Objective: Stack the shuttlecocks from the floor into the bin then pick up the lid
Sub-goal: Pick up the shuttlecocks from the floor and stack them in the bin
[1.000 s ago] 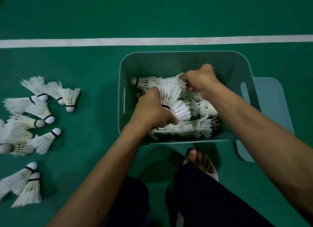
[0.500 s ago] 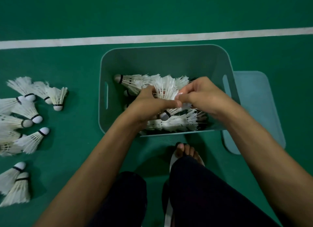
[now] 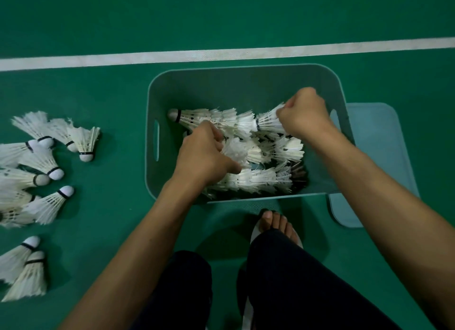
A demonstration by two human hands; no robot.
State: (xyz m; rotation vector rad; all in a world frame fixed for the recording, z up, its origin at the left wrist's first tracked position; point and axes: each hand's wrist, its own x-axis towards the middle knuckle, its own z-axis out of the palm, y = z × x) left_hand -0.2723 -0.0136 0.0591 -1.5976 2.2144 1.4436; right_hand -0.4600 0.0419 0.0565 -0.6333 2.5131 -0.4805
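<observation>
A grey-green plastic bin stands on the green floor in front of me, holding rows of nested white shuttlecocks. My right hand grips the feather end of a shuttlecock at the right end of the back row. My left hand curls its fingers round the nested shuttlecock row near the bin's left side. Several loose shuttlecocks lie on the floor to the left. The flat lid lies on the floor behind the bin's right side, partly hidden by it.
A white court line crosses the floor beyond the bin. My sandalled foot and dark trouser legs are just in front of the bin's near wall.
My hands have parted: the right hand moved to the right end of the back row with a shuttlecock, and the left hand shifted left onto the row.
</observation>
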